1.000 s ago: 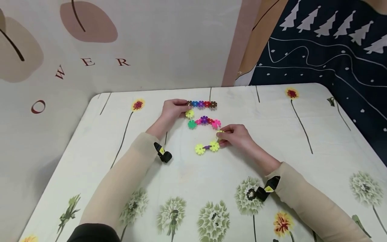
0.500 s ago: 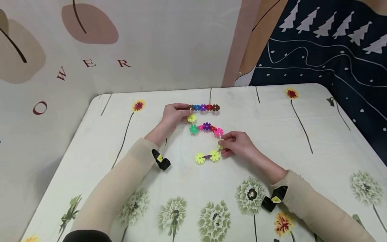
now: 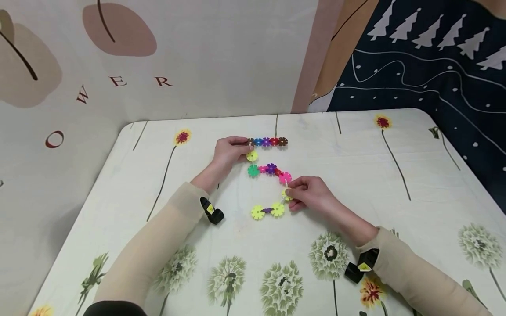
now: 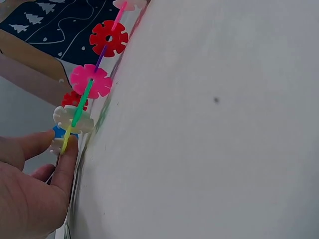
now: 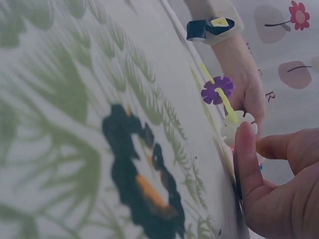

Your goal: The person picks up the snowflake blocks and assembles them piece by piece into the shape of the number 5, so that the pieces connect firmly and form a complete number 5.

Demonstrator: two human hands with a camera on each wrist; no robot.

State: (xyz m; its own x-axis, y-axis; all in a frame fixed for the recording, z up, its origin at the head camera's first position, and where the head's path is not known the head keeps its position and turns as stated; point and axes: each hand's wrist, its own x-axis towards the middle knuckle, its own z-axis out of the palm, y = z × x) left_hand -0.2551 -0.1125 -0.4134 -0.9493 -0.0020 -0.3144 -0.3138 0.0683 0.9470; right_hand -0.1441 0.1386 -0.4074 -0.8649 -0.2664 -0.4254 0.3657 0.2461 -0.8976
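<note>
A chain of interlocking plastic snowflake discs, shaped like an S or 5, lies on the tablecloth in the head view. My left hand pinches its upper left corner by the brown disc, just above a yellow disc. At the lower right bend my right hand pinches another yellow disc, partly covered by the fingers. Two yellow discs joined by a purple one form the bottom end. Up close in the left wrist view, a pink disc and a red disc lead away from the fingertips.
The chain rests on a table with a white cloth printed with flowers and dandelions. Behind it hangs a pale printed curtain, with a dark tree-patterned cloth at the right. Each wrist wears a small black camera.
Both hands have drawn the chain towards the person, mostly in the first half second. The right hand and bottom end have moved further than the top row, so the shape is longer.
</note>
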